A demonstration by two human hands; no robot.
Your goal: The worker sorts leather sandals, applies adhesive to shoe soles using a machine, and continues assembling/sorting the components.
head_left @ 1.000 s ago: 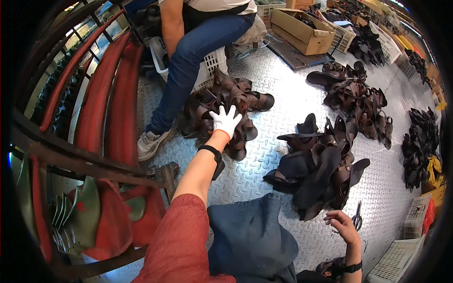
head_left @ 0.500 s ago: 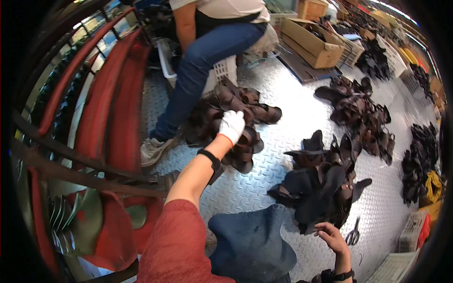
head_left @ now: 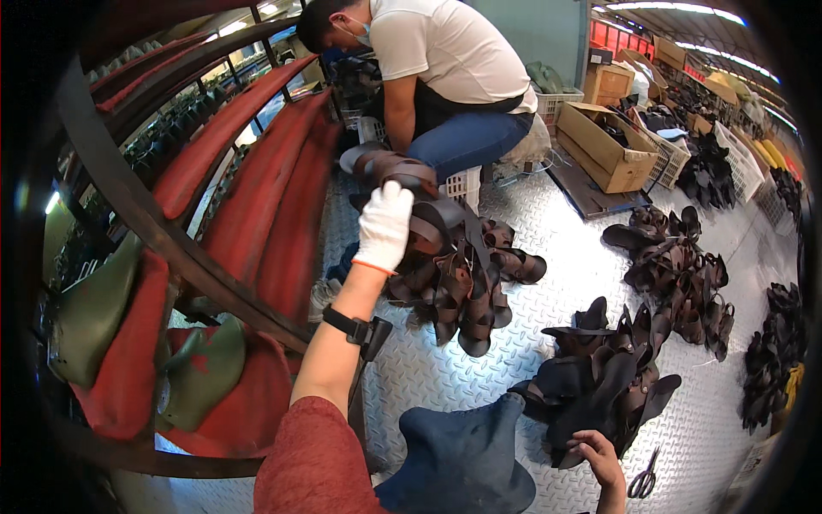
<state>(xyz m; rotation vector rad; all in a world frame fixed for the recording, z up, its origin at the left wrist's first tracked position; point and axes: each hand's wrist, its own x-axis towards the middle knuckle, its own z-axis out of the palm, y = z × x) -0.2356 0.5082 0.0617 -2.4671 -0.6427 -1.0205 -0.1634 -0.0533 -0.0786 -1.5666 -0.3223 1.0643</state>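
My left hand (head_left: pixel 385 224), in a white knit glove, is closed on a string of brown leather sandal uppers (head_left: pixel 394 167). The string is lifted above a pile of similar brown uppers (head_left: pixel 467 287) on the metal floor; exactly which straps the fingers grip is hidden. My bare right hand (head_left: pixel 599 454) rests at the near edge of a pile of dark sandal uppers (head_left: pixel 599 373), its fingers loosely bent and a little apart, with nothing visible in them. Just right of it lies a pair of black scissors (head_left: pixel 644 480).
Red-lined rack shelves (head_left: pixel 265 197) rise on my left, with green shoe moulds (head_left: pixel 205 368) low down. A co-worker (head_left: pixel 462 77) sits bent over ahead. A cardboard box (head_left: pixel 608 150) and more upper piles (head_left: pixel 676 265) stand to the right. A dark blue cushion-like piece (head_left: pixel 462 454) is below me.
My left hand has gone from the brown pile up and to the left, raising a string of uppers. The view has tilted up. My right hand stays by the dark pile.
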